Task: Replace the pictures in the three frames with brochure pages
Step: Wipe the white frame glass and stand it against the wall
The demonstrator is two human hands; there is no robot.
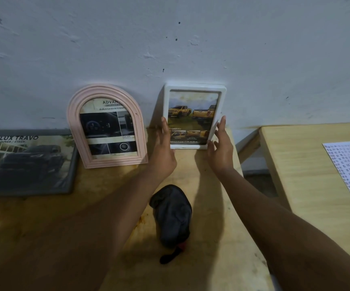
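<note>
white frame [195, 87] stands between the hands. left hand [163, 152] and right hand [221, 150] touch its sides with straight fingers. pink arched frame [111, 163] stands further left.

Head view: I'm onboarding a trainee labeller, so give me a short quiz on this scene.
1. True or false: the pink arched frame stands propped against the wall.
2. Fill in: the black pouch lies on the table ____ the left forearm and the right forearm.
3. Which thing do the left hand and right hand flank with straight fingers? A pink arched frame, B black pouch, C white frame.
Key: 1 true; 2 between; 3 C.
</note>
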